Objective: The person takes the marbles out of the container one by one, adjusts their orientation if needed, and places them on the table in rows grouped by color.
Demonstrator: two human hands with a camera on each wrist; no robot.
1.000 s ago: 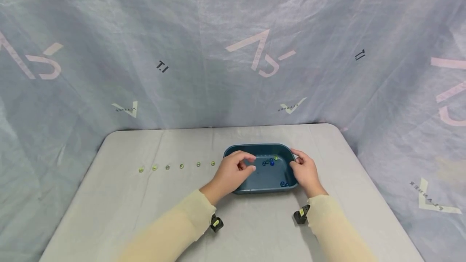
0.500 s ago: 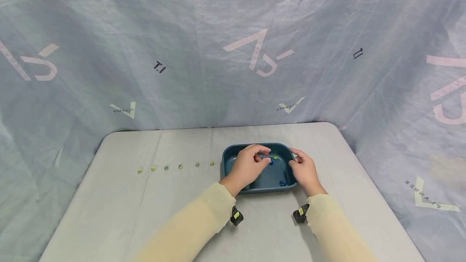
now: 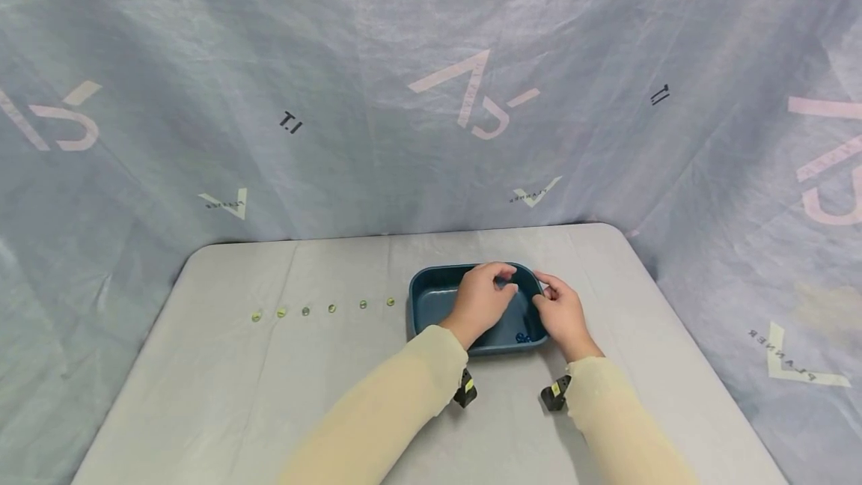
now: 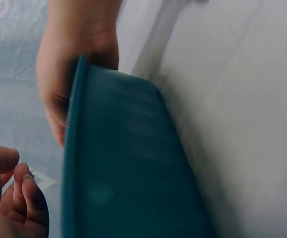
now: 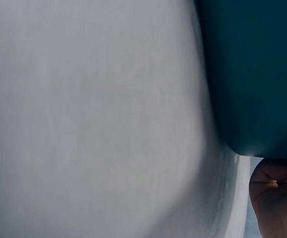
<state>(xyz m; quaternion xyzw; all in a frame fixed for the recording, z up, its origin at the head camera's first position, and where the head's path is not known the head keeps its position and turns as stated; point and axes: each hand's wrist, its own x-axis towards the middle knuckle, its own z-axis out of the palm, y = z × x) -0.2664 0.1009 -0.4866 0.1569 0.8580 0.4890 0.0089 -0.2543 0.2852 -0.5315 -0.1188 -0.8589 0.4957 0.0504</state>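
Note:
A dark teal rectangular tray [image 3: 431,298] stands on the table, with blue marbles [image 3: 523,337] in its near right corner. My left hand [image 3: 480,298] is over the tray, its thumb and forefinger curved and apart, with nothing visible between them. In the left wrist view the fingers [image 4: 27,191] of this hand show beside the tray wall [image 4: 128,158]. The left hand covers much of the tray's far middle part. At the tray's right end, my right hand [image 3: 564,316] grips the rim. The right wrist view shows part of the right hand [image 5: 279,198] below the tray [image 5: 262,74].
Left of the tray, several clear yellow-green marbles [image 3: 332,308] lie in a spaced row on the pale table [image 3: 323,395]. A grey-blue printed curtain [image 3: 377,126] hangs behind the table and at both sides.
My left hand has moved right across the tray, from its left side to its far right part, and now hides the marbles there. The right hand stays at the rim.

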